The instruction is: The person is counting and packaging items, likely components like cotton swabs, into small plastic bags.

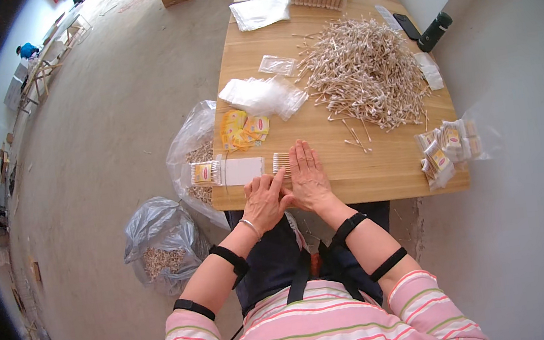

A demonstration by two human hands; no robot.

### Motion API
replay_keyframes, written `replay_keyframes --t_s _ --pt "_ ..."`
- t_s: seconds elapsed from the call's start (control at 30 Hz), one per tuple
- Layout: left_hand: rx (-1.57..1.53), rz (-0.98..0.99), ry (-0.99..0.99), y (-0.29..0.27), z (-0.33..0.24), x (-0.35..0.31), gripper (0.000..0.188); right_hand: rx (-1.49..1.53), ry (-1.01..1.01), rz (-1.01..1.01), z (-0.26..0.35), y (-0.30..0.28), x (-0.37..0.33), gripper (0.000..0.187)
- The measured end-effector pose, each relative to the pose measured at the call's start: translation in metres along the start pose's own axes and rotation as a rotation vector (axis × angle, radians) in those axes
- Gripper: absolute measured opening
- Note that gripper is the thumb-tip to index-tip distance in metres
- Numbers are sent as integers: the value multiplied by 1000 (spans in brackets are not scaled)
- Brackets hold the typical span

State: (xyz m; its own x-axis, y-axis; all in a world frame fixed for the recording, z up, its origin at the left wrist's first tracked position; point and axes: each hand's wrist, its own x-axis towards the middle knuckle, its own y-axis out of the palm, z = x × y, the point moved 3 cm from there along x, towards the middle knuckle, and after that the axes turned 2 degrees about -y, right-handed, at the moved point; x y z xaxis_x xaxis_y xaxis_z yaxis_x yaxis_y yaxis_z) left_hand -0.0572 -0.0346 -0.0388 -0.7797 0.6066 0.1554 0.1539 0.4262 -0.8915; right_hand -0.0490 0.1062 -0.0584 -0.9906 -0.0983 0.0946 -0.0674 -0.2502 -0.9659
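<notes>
A short row of cotton swabs (pixel 280 161) lies side by side near the table's front edge. My right hand (pixel 309 177) rests flat along the row's right side, its fingers stretched out and held together. From the left, my left hand (pixel 266 199) reaches in with bent, parted fingers, the index fingertip touching the lower part of the row. Just left of the swabs is a white card (pixel 245 170). Beside the card sits a filled clear packet of swabs (pixel 205 173) with a yellow label. Yellow printed cards (pixel 237 132) are spread behind it.
A large heap of loose swabs (pixel 369 73) covers the table's right middle. Clear plastic sleeves (pixel 263 96) lie left of it. Filled packets (pixel 447 143) are piled at the right edge, near the wall. A dark bottle (pixel 435 32) stands farther back. Plastic bags (pixel 158 235) holding swabs are at left.
</notes>
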Motion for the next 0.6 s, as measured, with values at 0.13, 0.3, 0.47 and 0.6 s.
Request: replay_keyframes --t_s 0.13,0.3,0.47,0.6 --pt "4 17 -36 2 0 3 60 -72 0 16 1 -1 0 94" --pt "15 51 -37 3 1 4 60 -83 4 7 0 1 0 92" --pt "7 44 -15 2 1 2 58 -56 8 30 1 0 1 93" --pt "13 17 7 3 1 2 60 -62 10 16 0 1 1 94"
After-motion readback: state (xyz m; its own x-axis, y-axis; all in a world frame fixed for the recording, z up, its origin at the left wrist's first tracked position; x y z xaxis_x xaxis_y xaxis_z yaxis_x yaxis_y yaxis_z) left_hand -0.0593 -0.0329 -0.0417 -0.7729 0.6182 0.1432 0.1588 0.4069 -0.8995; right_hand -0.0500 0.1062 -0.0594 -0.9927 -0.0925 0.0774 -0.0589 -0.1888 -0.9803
